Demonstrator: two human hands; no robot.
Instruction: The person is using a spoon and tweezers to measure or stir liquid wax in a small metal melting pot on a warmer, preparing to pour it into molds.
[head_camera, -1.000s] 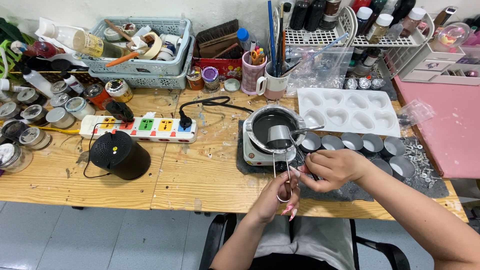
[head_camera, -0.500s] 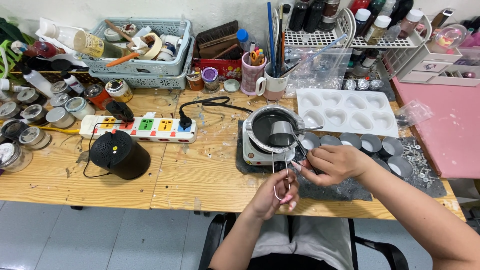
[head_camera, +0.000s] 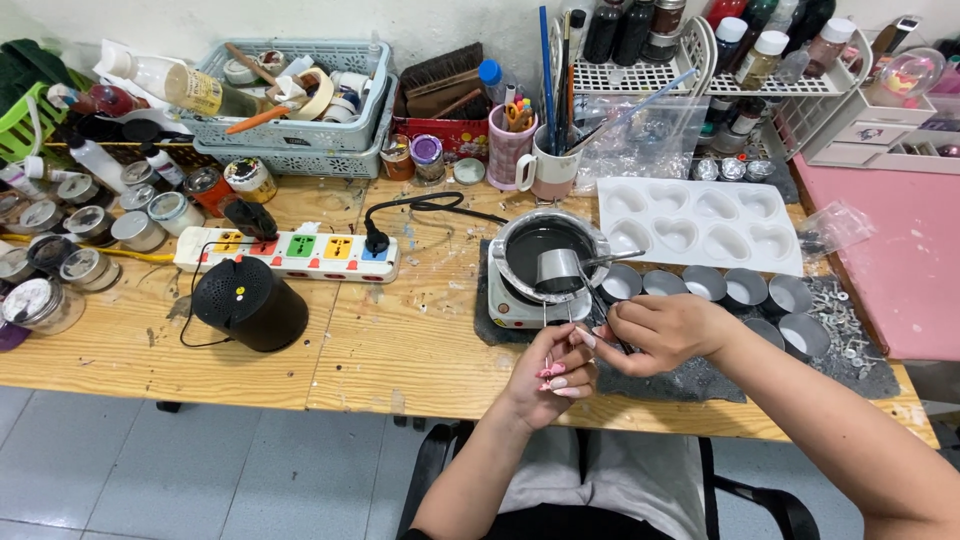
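Both hands meet at the front edge of the wooden bench, just in front of a small electric hot plate that carries a round metal pot with a smaller metal cup sitting in it. The left hand has its fingers curled and pinched on something thin, probably a wick or fine wire, though it is too small to name for certain; the right hand closes on the same fine piece from the other side, so the two hands touch. I judge the step in hand to be preparing this thin piece by fingertip work, close to the body. Any next move would call for a steady pinch and small motions, since the piece is slight and limp-looking. Behind the right hand stands a row of small round metal tins, shiny and shallow, on a dark grey mat. Beyond them lies a white mould tray with smooth heart-shaped hollows.
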